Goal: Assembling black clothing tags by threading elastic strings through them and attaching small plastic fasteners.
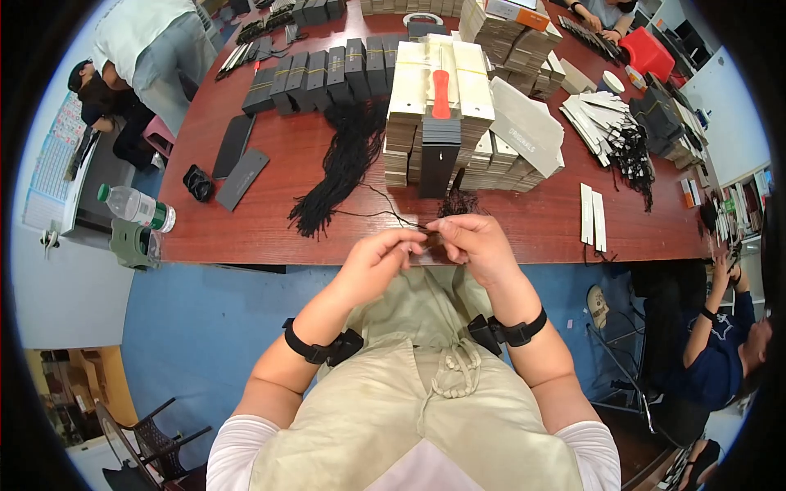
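Note:
Just over the table's front edge, my left hand (pixel 380 257) and my right hand (pixel 479 248) meet fingertip to fingertip. Both are closed in a pinch on a thin black cord (pixel 391 215), which trails left across the table toward a thick bundle of black cords (pixel 348 159). What the fingertips cover is too small to make out. Straight ahead of my hands, a stack of black tags (pixel 440 155) stands upright against piles of pale card tags (pixel 407 78). On those piles lies a screwdriver with a red handle (pixel 440 92).
Banded black tag stacks (pixel 336 75) line the left back. Two loose dark pieces, a black item (pixel 197 183) and a plastic bottle (pixel 135 206) are at the left. White corded tags (pixel 602 123) and two white strips (pixel 593 217) lie right. Co-workers sit around the table.

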Motion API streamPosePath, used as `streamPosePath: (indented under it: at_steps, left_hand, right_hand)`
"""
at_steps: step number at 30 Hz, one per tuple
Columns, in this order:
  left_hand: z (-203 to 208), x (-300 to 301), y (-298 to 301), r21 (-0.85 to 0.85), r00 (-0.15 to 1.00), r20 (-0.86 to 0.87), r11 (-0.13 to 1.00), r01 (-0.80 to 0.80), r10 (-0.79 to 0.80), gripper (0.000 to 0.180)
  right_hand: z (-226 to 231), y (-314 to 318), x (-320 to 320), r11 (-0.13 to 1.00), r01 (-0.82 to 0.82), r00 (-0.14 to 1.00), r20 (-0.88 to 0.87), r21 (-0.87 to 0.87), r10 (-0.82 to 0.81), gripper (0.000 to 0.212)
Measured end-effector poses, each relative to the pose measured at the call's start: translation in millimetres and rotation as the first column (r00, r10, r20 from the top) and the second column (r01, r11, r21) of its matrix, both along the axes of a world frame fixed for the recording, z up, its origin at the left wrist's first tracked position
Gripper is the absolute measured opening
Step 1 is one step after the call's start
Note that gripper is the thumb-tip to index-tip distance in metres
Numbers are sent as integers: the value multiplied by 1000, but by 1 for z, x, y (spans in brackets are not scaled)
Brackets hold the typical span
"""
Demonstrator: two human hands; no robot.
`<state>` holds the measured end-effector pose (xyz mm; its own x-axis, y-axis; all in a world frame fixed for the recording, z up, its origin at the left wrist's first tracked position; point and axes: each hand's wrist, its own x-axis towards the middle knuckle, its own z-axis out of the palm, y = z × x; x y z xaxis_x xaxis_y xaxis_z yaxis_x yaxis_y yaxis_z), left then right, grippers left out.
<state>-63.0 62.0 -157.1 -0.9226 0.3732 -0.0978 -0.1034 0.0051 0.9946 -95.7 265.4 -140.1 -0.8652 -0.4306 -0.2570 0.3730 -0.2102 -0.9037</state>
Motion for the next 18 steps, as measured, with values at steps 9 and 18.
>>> streamPosePath:
  at_steps: [9,18]
  left_hand:
    - [18,-1,-8,-4,883,-468,1000,-14,10,23]
    - [19,3,-6,12,890,-450,996,93,-77,27]
  right_hand:
    - [8,-1,13,988,-37,998,-45,150,44,24]
    - [5,2,9,993,-28,999,34,-118,32,30]
